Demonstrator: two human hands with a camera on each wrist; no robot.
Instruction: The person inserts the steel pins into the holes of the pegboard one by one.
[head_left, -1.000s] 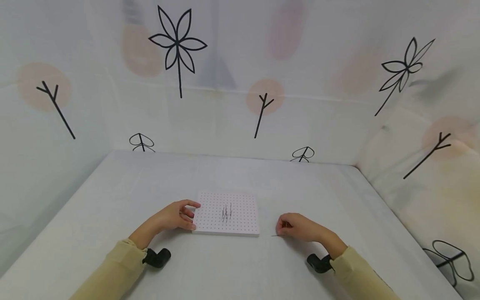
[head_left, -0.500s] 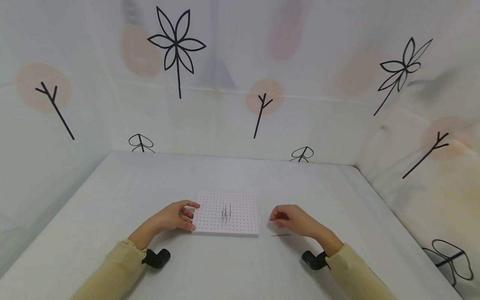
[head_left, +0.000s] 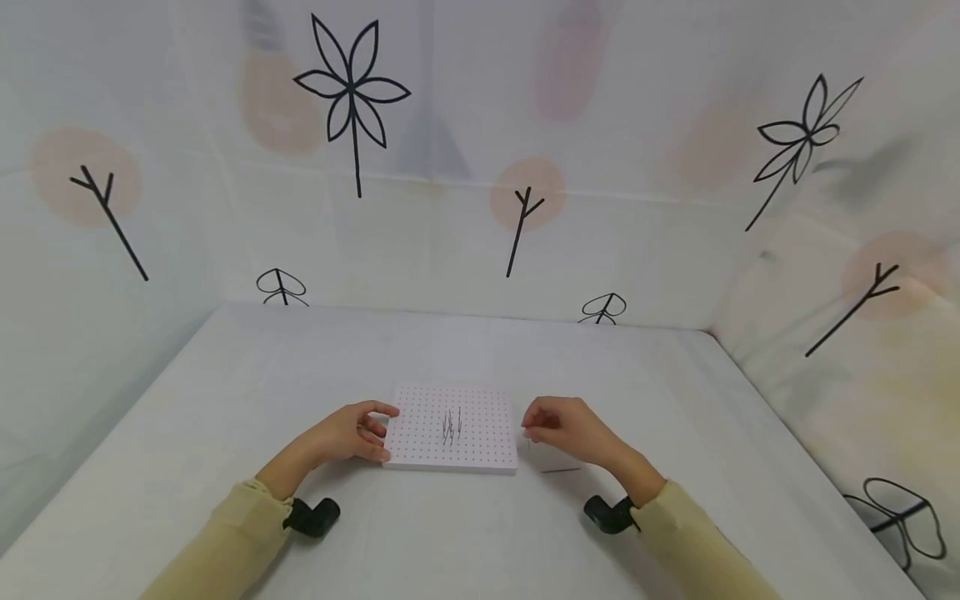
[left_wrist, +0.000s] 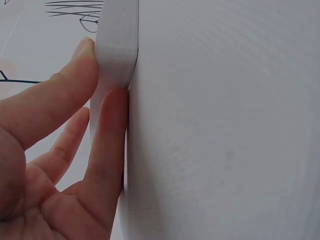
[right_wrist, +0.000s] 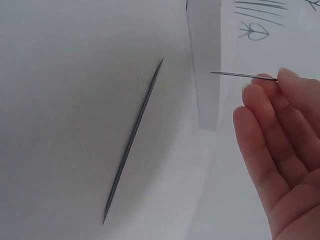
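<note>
A white pegboard (head_left: 420,446) dotted with small holes lies on the white table; several thin dark toothpicks (head_left: 452,427) stand upright near its middle. My left hand (head_left: 348,432) holds the board's left edge, thumb and fingertips (left_wrist: 115,107) against its rim by the near corner. Just right of the board, my right hand (head_left: 566,429) pinches one toothpick (right_wrist: 240,75) between thumb and finger near one end, its point sticking out. Below that hand a second toothpick (right_wrist: 132,142), pointed at both ends, lies on the table, apart from the board.
A pale cloth backdrop (head_left: 427,242) with printed plants rises behind the table (head_left: 315,350) and along both sides. Each wrist carries a black camera mount, the left one (head_left: 315,517) and the right one (head_left: 609,514), low over the tabletop.
My right hand has risen from the table with one toothpick and moved left toward the board. A toothpick it partly covered before now lies exposed. The left hand stays put.
</note>
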